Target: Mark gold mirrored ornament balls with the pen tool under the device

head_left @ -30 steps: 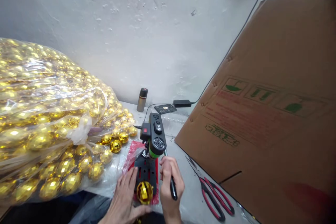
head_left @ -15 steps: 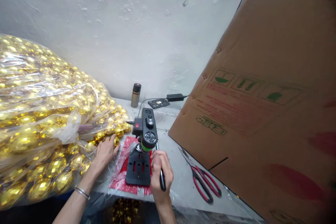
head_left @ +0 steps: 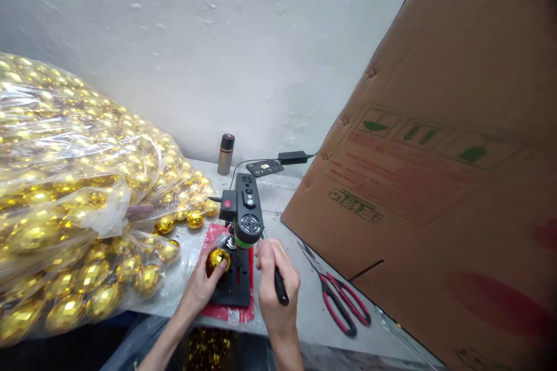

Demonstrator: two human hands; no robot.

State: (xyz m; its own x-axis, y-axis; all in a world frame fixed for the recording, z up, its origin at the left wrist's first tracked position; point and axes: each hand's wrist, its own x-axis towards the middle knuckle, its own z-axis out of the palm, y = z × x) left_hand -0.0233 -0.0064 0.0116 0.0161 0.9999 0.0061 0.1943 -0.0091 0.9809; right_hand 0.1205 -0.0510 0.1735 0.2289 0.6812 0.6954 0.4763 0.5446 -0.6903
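Note:
In my left hand [head_left: 203, 284] is a shiny gold faceted ball [head_left: 219, 261], gripped between thumb and fingers. It is held over the black slotted base [head_left: 230, 293], beside the lower part of a small bench drill [head_left: 249, 208]. My right hand [head_left: 278, 281] is closed round the black handle [head_left: 281, 288] of a lever at the drill's right side; most of the lever's rod is hidden by the fingers. A red plastic sheet [head_left: 208, 312] lies beneath the base.
A large clear bag [head_left: 78, 145] of gold balls fills the left, with loose balls [head_left: 195, 219] beside it. Red-and-black scissors [head_left: 343, 304] lie by a big cardboard box [head_left: 418, 174] on the right. Behind stand a bottle [head_left: 225, 155], a phone-like slab [head_left: 264, 168] and a power adapter [head_left: 293, 157].
My left hand has taken a gold ball from beside the bag and brought it right, over the drill's base. My right hand stays on the lever handle.

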